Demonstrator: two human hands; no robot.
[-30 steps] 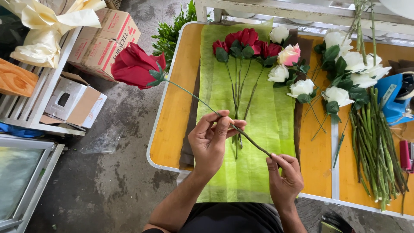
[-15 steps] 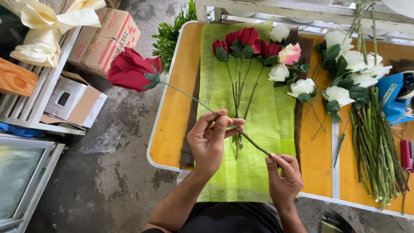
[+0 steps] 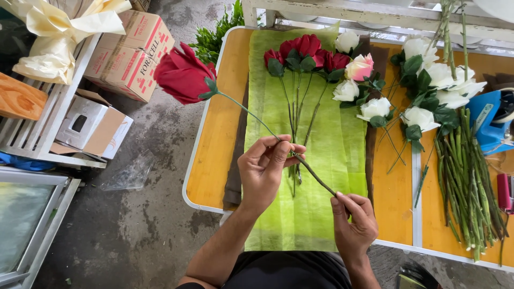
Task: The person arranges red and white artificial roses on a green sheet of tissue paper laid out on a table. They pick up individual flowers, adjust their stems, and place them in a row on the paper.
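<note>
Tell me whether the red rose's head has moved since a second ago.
Barely. The red rose held by the left hand and right hand has drifted slightly left, toward the cardboard box.

Held rose (image 3: 183, 75): red bloom, green stem. Wrapping sheet (image 3: 332, 160): light green. Bench (image 3: 219, 144): orange top, white rim. Laid roses (image 3: 302, 51): red; others white (image 3: 375, 108).

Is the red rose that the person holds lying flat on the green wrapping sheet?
No: the red rose is held up by both hands, its bloom out over the floor left of the table, off the green sheet.
</note>
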